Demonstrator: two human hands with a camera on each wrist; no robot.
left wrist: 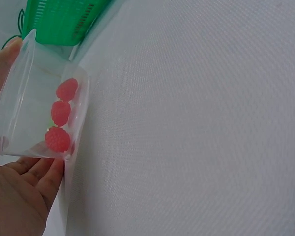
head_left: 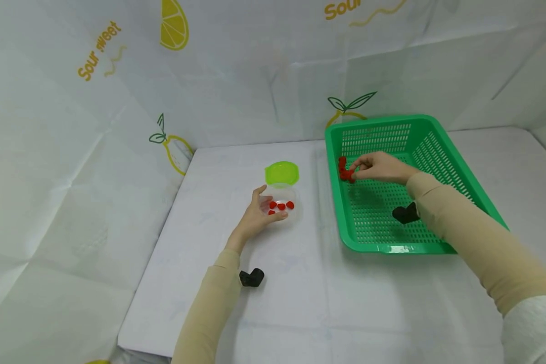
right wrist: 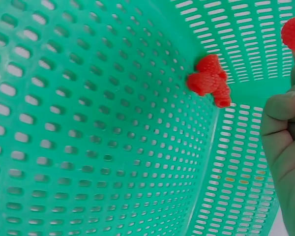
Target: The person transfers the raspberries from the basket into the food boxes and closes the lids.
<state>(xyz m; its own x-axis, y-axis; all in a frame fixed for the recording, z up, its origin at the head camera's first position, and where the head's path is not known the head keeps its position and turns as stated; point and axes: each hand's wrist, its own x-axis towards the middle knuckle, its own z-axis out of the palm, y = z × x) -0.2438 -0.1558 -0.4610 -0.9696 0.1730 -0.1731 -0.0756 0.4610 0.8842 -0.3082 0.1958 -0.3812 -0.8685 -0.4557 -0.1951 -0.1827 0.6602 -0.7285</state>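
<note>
Tabletop [head_left: 373, 303]: grn basket [head_left: 373, 247] by far edge, R hand [head_left: 382, 168] inside; L hand [head_left: 252, 217] gripping clr tub [left wrist: 29, 108] twd L edge; grn lid [head_left: 282, 173] just beyond; raspb cluster [right wrist: 210, 81] nr basket's far-L corner, loose raspbs [left wrist: 60, 113] in tub, single raspb [right wrist: 293, 34] pinched by R hand.

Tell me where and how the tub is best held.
Probably by the side walls of the tub, coming from the person's left, thumb on the near side and fingers opposite, much as the left hand spans it. Its top is open, so a side grip leaves the mouth free; it stands upright with berries on its floor, so keep it level.
</note>
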